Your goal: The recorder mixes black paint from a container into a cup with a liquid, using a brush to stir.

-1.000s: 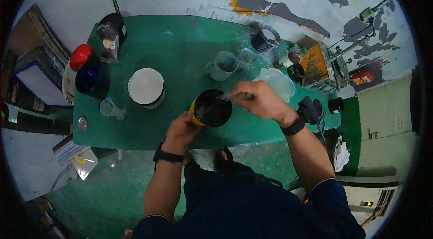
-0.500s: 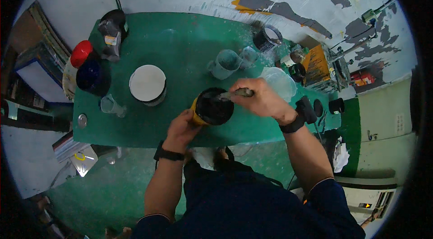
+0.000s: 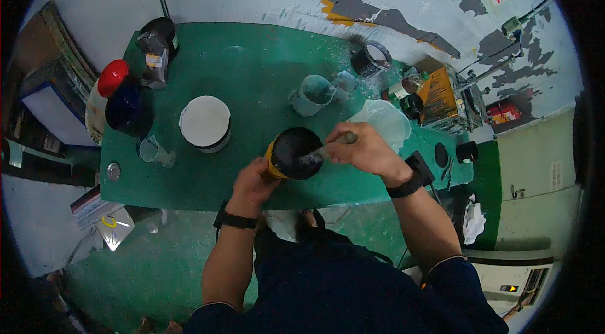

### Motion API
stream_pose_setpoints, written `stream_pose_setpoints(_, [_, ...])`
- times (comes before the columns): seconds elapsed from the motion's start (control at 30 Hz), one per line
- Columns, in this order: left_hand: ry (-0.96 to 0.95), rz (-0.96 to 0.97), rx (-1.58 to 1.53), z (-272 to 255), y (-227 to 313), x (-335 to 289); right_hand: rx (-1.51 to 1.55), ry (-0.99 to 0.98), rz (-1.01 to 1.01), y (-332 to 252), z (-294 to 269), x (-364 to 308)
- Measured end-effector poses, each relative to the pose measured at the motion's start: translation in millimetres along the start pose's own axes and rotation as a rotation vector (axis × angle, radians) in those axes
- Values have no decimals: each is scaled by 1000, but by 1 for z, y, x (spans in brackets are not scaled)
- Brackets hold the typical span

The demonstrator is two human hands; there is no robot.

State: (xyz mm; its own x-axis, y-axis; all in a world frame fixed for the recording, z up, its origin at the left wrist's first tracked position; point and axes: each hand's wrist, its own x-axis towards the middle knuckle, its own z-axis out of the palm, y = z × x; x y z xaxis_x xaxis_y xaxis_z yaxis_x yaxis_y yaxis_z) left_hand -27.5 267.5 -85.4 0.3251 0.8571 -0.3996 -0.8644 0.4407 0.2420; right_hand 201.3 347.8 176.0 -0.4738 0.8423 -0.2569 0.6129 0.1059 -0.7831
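Note:
My left hand [image 3: 253, 184] is wrapped round the side of a yellow tub [image 3: 271, 161] with a dark inside, and keeps it tilted over the front part of the green table [image 3: 252, 38]. My right hand [image 3: 367, 152] grips the handle of a spatula [image 3: 313, 157]. Its greyish blade dips into the tub's mouth on the right side. Most of the tub's outer wall is hidden by its rim and my left hand.
A white-lidded bucket [image 3: 205, 121] stands left of the tub, near a clear cup [image 3: 153, 150]. Behind are a cloudy jug [image 3: 313, 94] and a dark-sided can [image 3: 370, 59]. A translucent lid-like sheet [image 3: 382, 121] lies beyond my right hand. Red [image 3: 113, 77] and blue [image 3: 129, 107] containers line the left edge.
The spatula has turned in my right hand, its blade shifting lower and toward the tub's right rim. The tub has sunk slightly in the picture, along with the whole table.

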Motion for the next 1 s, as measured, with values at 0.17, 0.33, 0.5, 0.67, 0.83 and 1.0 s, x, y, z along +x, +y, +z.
stream_pose_setpoints(0.17, [118,-10,-10,11,4,-9,-178,6,-313,-6,-9,17])
stream_pose_setpoints(0.33, [151,3,38,22,7,-17,-318,-55,-238,0,-23,-3])
stream_pose_setpoints(0.5, [102,-2,-9,30,10,-19,-220,-65,-101,-12,-11,-5])
stream_pose_setpoints(0.67, [129,-25,-12,17,7,-15,-88,-6,-205,-7,-4,17])
stream_pose_setpoints(0.83, [119,-27,30,17,5,-10,-336,-36,-406,3,-26,14])
stream_pose_setpoints(1.0, [84,-28,16,-3,4,-7,-279,-112,-140,-11,-15,-7])
